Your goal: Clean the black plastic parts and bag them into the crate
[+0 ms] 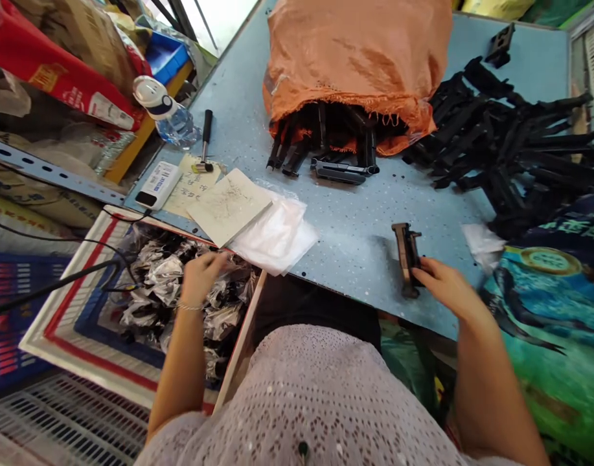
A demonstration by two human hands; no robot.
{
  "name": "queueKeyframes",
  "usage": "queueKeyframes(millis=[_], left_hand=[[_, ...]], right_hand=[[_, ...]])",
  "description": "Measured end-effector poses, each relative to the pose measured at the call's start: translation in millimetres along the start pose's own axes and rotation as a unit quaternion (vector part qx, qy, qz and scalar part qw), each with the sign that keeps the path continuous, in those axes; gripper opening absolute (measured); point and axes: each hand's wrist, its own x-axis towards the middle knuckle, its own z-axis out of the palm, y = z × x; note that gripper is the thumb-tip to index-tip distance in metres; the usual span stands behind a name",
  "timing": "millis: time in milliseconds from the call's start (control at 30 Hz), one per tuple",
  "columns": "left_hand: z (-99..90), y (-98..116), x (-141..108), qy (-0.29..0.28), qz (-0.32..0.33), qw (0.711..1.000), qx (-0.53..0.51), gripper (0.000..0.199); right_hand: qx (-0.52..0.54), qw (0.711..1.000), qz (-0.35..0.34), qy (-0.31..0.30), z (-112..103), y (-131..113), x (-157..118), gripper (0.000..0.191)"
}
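Note:
My right hand point(440, 281) has its fingertips on the right side of a dark plastic part point(406, 259), which is near the front edge of the blue table point(345, 226). Over the crate of bagged parts point(163, 278) hangs my left hand point(202, 275), its fingers bent together near the table edge; whether anything small is between them is hidden. Thin clear plastic bags point(277, 236) lie just right of that hand, partly under a sheet of paper point(228, 206).
An orange sack point(355, 58) spills black parts at the table's back. A heap of black parts point(510, 142) covers the right side. Hammer point(206, 136), bottle point(168, 116) and white device point(158, 186) stand or lie at left; a green-blue sack point(554, 310) is at right.

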Motion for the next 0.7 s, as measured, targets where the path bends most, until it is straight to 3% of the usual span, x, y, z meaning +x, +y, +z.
queueKeyframes(millis=[33,100,167,267,400,467,533,633,700], left_hand=[[20.5,29,3,0.013,0.069,0.997,-0.025,0.042],[58.2,78,13,0.059,0.172,0.983,-0.013,0.029],[82.6,105,29,0.078,0.193,0.978,0.008,0.016],[87.9,108,56,0.071,0.148,0.984,-0.063,0.010],[69.0,90,74,-0.018,0.050,0.966,-0.252,0.024],[60.7,85,74,-0.028,0.057,0.960,-0.273,0.019],[53.7,84,72,0.003,0.118,0.970,-0.212,0.005],[43.8,81,71,0.044,0.219,0.974,-0.032,0.029],[38.9,79,72,0.047,0.250,0.967,0.032,0.044]], right_hand=[[0.126,0.992,0.004,-0.001,6,-18,7,0.034],[0.341,0.938,0.035,-0.044,18,-59,24,0.040],[0.441,0.892,0.036,-0.089,30,-99,41,0.042],[0.547,0.827,0.013,-0.133,40,-148,62,0.039],[0.676,0.694,-0.030,-0.246,49,-203,87,0.033],[0.706,0.648,-0.034,-0.284,59,-227,101,0.025],[0.713,0.646,-0.004,-0.274,71,-244,112,0.016],[0.711,0.662,0.015,-0.235,84,-245,113,0.014],[0.695,0.663,-0.019,-0.279,85,-234,105,0.021]])
